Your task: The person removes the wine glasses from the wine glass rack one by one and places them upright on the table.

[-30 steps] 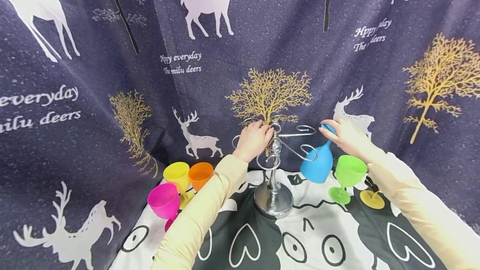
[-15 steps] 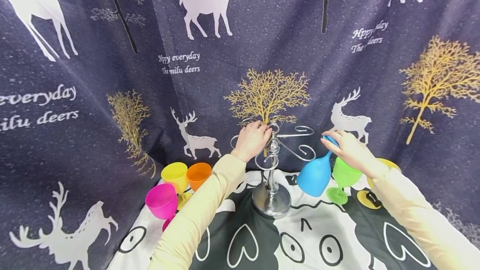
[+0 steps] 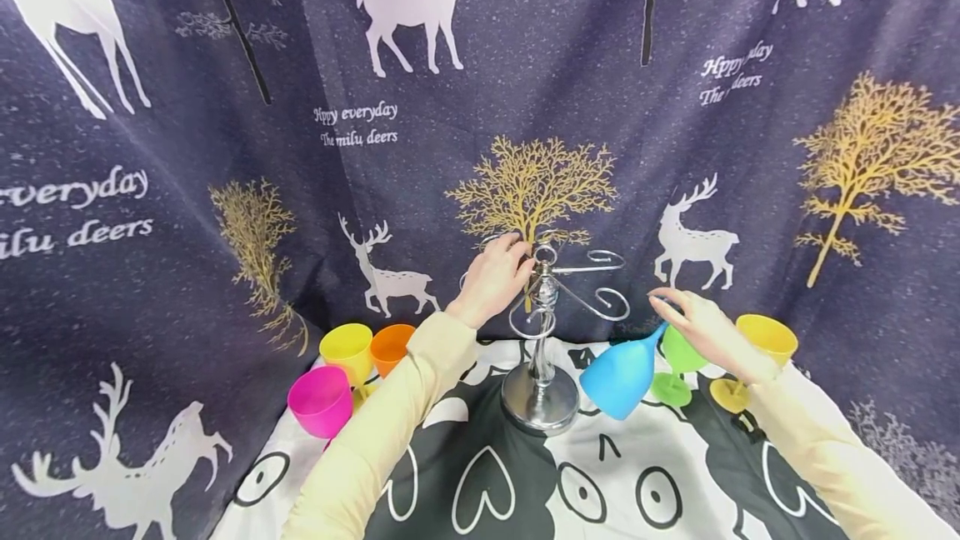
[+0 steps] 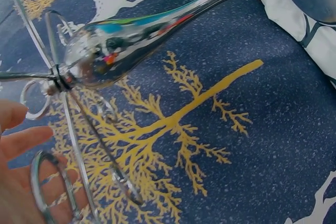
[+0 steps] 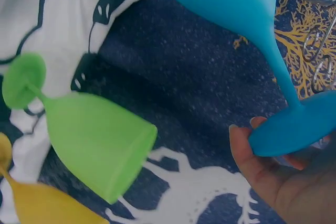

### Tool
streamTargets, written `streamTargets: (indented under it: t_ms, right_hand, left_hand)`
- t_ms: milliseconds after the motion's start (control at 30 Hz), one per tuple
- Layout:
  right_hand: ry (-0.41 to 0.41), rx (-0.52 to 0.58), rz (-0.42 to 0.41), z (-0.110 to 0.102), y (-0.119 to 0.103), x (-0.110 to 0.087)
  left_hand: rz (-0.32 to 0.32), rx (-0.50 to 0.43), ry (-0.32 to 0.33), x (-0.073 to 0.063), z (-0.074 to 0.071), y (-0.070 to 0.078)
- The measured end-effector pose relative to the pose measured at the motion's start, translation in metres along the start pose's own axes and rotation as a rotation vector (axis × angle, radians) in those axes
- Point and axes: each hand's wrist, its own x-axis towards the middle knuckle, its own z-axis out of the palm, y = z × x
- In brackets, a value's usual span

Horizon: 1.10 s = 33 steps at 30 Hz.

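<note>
A blue goblet [image 3: 621, 375] hangs tilted, bowl down and to the left, to the right of the chrome rack. My right hand [image 3: 708, 332] pinches its round foot [image 5: 294, 129] between thumb and fingers, as the right wrist view shows. The chrome rack [image 3: 542, 394] stands upright on a round base, with curled wire arms fanning out at its top. My left hand [image 3: 493, 277] is at the left of the rack's top, with relaxed fingers [image 4: 29, 142] behind a wire loop [image 4: 44, 187]. Whether they touch the wire, I cannot tell.
Right of the rack stand a green goblet [image 5: 100, 140], partly behind my right hand, and a yellow goblet [image 3: 767, 338]. At the left are magenta [image 3: 321, 401], yellow [image 3: 347, 350] and orange [image 3: 392, 348] goblets, partly behind my left sleeve. A dark printed curtain [image 3: 225, 290] hangs behind.
My right hand has lowered the blue goblet, which has tipped further over with its bowl swinging down and left. My left hand has shifted slightly left of the rack's centre.
</note>
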Motion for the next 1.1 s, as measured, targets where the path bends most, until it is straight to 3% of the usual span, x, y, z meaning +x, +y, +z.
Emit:
streamTargets:
  t_ms: [267,667,867,1100]
  right_hand:
    - [-0.009,0.128,0.074,0.018,0.008,-0.008]
    - [-0.053,0.384,0.188,0.044,0.014,-0.02]
    - [-0.058,0.481,0.222,0.053,0.013,-0.023]
    - [-0.123,0.688,0.319,0.067,0.017,-0.025]
  left_hand:
    - [0.115,-0.067,0.174,-0.016,-0.01,0.0]
    - [0.344,-0.098,0.295,-0.046,-0.017,0.015]
    - [0.464,-0.101,0.322,-0.062,-0.017,0.026]
    - [0.589,-0.077,0.28,-0.078,-0.012,0.034]
